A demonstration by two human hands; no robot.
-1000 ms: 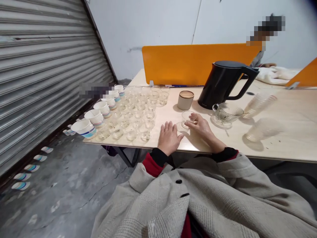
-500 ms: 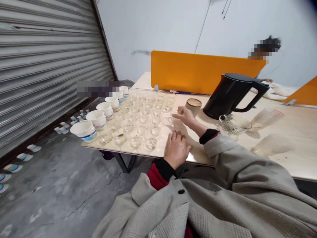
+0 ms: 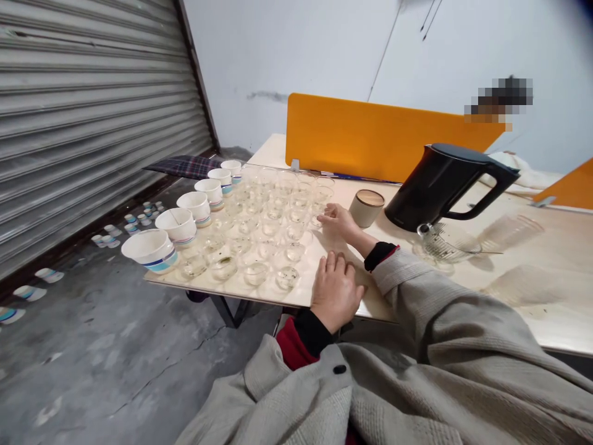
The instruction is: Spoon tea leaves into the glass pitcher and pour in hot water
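Glass cups [image 3: 259, 225] stood in close rows on the pale wooden table [image 3: 509, 309], and the right hand [image 3: 337, 220] had reached to the edge of that cluster, its fingers loosely curled around a small glass cup [image 3: 317, 217] at the near right of the rows (whether they truly pinched it, I could not tell). The left hand [image 3: 334, 289] lay flat on the table edge, palm down, fingers together, gripping nothing, just beside the nearest cups. A line of paper bowls [image 3: 178, 225] with blue and red bands ran along the table's left edge; no lettering on them could be read. A beige canister [image 3: 365, 207] stood right of the reaching hand, then a black electric kettle [image 3: 440, 186] without a legible brand, with a glass pitcher [image 3: 440, 244] before it. An orange divider [image 3: 370, 139] rose behind.
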